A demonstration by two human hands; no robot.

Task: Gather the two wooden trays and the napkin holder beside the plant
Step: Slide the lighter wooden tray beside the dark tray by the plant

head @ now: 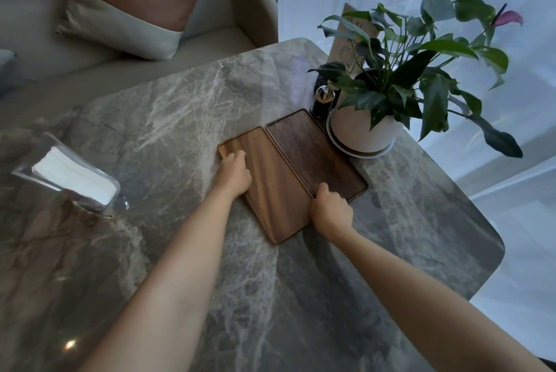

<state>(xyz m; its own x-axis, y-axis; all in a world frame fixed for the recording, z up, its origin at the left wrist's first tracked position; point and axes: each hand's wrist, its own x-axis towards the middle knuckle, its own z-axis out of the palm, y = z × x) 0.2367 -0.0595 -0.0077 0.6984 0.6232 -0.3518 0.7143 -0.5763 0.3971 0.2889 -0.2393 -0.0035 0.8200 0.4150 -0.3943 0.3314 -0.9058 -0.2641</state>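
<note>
Two wooden trays lie flat side by side on the marble table [180,107], touching along their long edges. The lighter tray [272,188] is on the left, the darker tray [313,149] on the right, its far corner next to the white pot of the plant [361,128]. My left hand [233,174] rests on the lighter tray's left edge with fingers curled over it. My right hand [331,209] grips the near ends where the two trays meet. A clear napkin holder [72,179] with white napkins stands far left on the table, apart from the trays.
A dark toothpick jar [322,102] and an upright menu card [349,40] stand behind the pot. A sofa with a brown and beige cushion [126,7] sits beyond the table's far edge. The table's rounded right edge [493,239] is close to the trays.
</note>
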